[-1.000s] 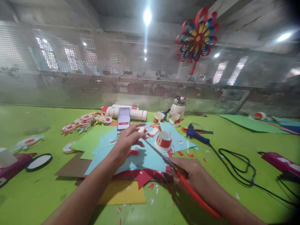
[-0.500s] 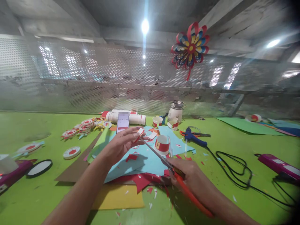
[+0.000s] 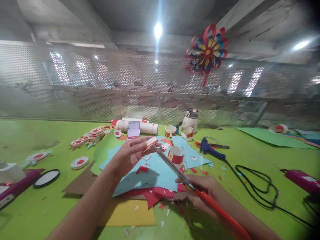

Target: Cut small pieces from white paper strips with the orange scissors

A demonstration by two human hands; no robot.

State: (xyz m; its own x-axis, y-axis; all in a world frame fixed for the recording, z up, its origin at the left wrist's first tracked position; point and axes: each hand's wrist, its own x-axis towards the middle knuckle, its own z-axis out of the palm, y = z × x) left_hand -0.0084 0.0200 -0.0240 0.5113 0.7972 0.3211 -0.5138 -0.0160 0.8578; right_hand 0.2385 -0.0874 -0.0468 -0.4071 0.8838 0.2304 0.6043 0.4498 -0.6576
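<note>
Up front in the head view, the left hand (image 3: pixel 128 156) pinched a small red-and-white strip (image 3: pixel 150 143) above the blue paper (image 3: pixel 160 168). Lower right, the right hand (image 3: pixel 200 193) was clamped on the scissors (image 3: pixel 180 173). Their long axis ran up-left, blade tips touching the strip; whether the blades were parted could not be told. Sheets and scraps covered the green table (image 3: pixel 37 206), with a phone (image 3: pixel 133 130), a cup (image 3: pixel 176 156) and a glue gun (image 3: pixel 210 148) nearby. Behind stood a mesh wall (image 3: pixel 75 90).
</note>
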